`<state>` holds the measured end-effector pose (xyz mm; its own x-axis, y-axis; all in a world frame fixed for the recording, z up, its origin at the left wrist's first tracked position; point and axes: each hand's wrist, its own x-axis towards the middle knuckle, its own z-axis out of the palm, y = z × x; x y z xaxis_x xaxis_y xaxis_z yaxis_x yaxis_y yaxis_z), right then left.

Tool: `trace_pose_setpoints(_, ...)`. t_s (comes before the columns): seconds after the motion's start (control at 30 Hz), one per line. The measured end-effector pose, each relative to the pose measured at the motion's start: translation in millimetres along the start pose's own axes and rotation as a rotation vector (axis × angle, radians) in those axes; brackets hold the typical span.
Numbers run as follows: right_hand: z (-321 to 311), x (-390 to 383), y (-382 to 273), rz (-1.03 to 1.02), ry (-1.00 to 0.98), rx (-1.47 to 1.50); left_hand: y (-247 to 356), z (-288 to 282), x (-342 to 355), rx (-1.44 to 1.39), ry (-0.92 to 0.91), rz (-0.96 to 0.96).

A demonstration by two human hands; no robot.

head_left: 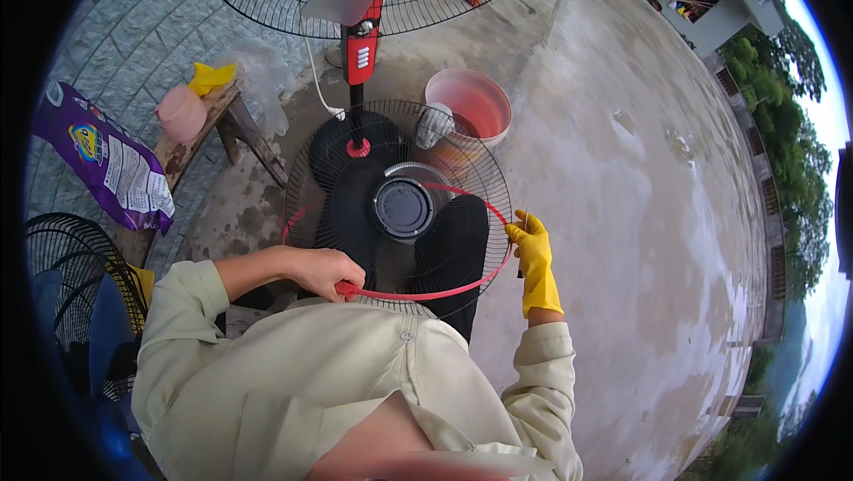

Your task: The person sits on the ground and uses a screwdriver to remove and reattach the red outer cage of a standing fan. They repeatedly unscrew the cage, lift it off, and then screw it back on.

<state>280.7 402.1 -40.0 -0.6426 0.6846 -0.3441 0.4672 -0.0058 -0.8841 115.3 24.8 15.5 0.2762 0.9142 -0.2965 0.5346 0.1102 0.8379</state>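
Observation:
A round black wire fan guard [306,181] with a dark disc [402,207] at its hub lies across my lap. A thin red plastic ring [435,294] runs along its rim on the near side and cuts inside it at the far right. My left hand [327,273] is bare and closed on the ring's thicker red piece at the near left. In a yellow rubber glove, my right hand [534,257] pinches the ring against the guard's right edge. A thin dark rod shows by its fingers, too small to name.
Ahead stands a red and black fan [362,55] with grey blades and a wire guard. Beyond my lap is a pink bucket [498,117] with a grey cloth [434,126]. On my left are a wooden bench [191,139], a purple packet [111,161] and another fan guard [67,259].

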Motion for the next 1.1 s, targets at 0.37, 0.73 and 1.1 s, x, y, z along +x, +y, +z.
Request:
trace_pose_setpoints(0.37, 1, -36, -6, 0.12, 0.003, 0.112, -152, -119, -61, 0.175, 1.597, -0.541)
trace_pose_setpoints(0.73, -1, -33, 7, -0.208, -0.008, 0.227, -157, -82, -9, -1.273, 0.97, -0.276)
trace_pose_setpoints(1.1, 12, -30, 3, -0.368, 0.09, 0.231, -86, -128, -35, -0.763, 1.319, -0.252)
